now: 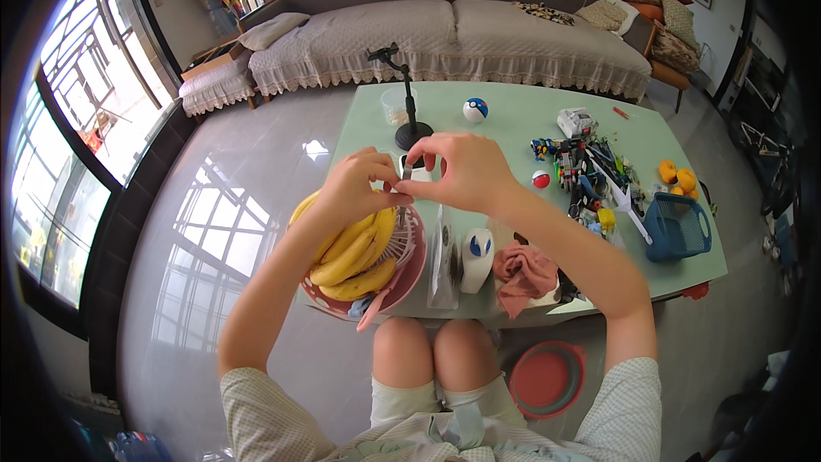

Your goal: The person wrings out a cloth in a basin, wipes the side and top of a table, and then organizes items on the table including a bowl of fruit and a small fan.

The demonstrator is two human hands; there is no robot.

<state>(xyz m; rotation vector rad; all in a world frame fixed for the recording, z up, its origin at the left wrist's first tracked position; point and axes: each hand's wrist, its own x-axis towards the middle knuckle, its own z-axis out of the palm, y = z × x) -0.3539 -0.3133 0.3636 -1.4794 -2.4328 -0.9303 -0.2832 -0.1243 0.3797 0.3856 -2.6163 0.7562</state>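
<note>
My left hand (359, 186) and my right hand (465, 170) meet above the near left part of the table. A thin grey strip (407, 171) is pinched between my right thumb and forefinger. Its lower part passes behind my left fingertips, which also close on it; what it is exactly is too small to tell. Beneath my left hand, yellow bananas (359, 253) lie in a pink basket (418, 273), next to a white ribbed thing (404, 240). A black phone stand (410, 99) rises beyond the hands, with a white and black object (415, 172) partly hidden behind the fingers.
On the pale green table (513, 93) are a clear plastic pack (442, 269), a white device (477, 263), a pink cloth (526, 273), toy parts (577, 173), two balls, orange fruit (686, 178) and a blue basket (680, 231). A red basin (548, 378) is on the floor; a sofa (385, 32) stands behind.
</note>
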